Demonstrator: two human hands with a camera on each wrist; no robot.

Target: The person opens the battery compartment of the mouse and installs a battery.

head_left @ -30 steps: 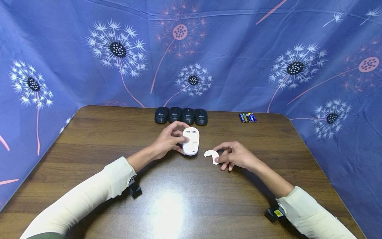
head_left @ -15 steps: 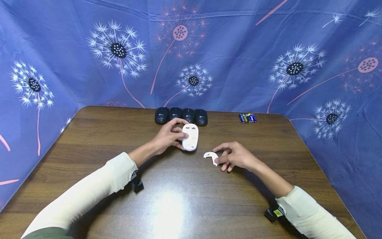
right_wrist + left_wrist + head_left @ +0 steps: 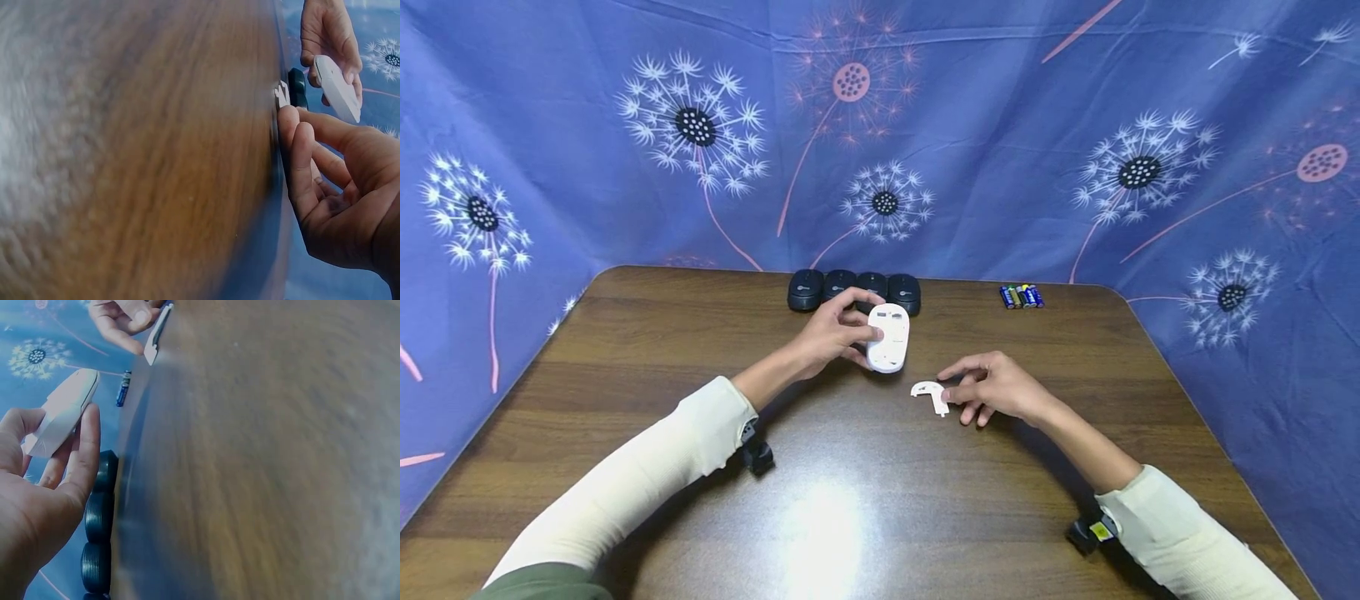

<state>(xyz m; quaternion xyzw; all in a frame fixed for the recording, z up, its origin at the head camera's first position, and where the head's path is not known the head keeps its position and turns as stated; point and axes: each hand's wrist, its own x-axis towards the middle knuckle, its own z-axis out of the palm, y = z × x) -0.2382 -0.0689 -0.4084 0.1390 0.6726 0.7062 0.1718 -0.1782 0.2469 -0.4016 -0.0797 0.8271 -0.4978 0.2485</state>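
Observation:
In the head view my left hand [image 3: 833,336] grips a white computer mouse [image 3: 891,343] by its side, raised off the table. The mouse's underside faces the head camera, and its battery bay is uncovered. Lower and to the right, my right hand [image 3: 1000,389] pinches a curved white battery cover [image 3: 931,393] by one edge. Mouse and cover are apart. From the left wrist view, the mouse [image 3: 65,412] lies between thumb and fingers, and the cover [image 3: 157,336] appears edge-on. Fingers hide most of the cover [image 3: 283,94] in the right wrist view.
Several black mice [image 3: 806,290] stand in a row at the back of the wooden table [image 3: 700,325], partly behind the left hand. Several batteries [image 3: 1022,297] lie together at the back right. A blue patterned cloth [image 3: 985,150] hangs behind the table.
My left hand has carried the white mouse farther back over the table, then slightly right. My right hand has stayed almost in place, still pinching the cover.

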